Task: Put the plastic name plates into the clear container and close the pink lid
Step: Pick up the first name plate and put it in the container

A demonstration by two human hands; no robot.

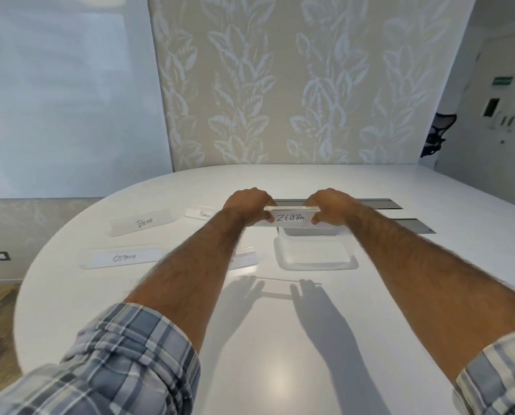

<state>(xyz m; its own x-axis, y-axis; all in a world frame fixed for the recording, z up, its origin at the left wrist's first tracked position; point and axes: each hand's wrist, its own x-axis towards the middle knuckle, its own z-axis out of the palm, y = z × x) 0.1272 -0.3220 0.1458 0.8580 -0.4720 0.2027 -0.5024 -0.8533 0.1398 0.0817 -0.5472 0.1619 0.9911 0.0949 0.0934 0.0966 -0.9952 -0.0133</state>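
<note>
My left hand [248,205] and my right hand [331,205] each grip one end of a clear plastic name plate marked "ZEBRA" [290,218], held level in the air above the clear container [314,259]. The container stands open on the white table. No pink lid is in view. Three other name plates lie to the left: "BEAR" [141,224], "OSTRICH" [124,258] and one with faint writing [202,213]. A further plate [245,259] lies partly hidden under my left forearm.
The white rounded table [280,339] carries two grey cable slots [370,203] behind the container. A leaf-patterned partition [295,85] rises at the table's far edge. A black office chair [437,133] stands at the right, beyond the table.
</note>
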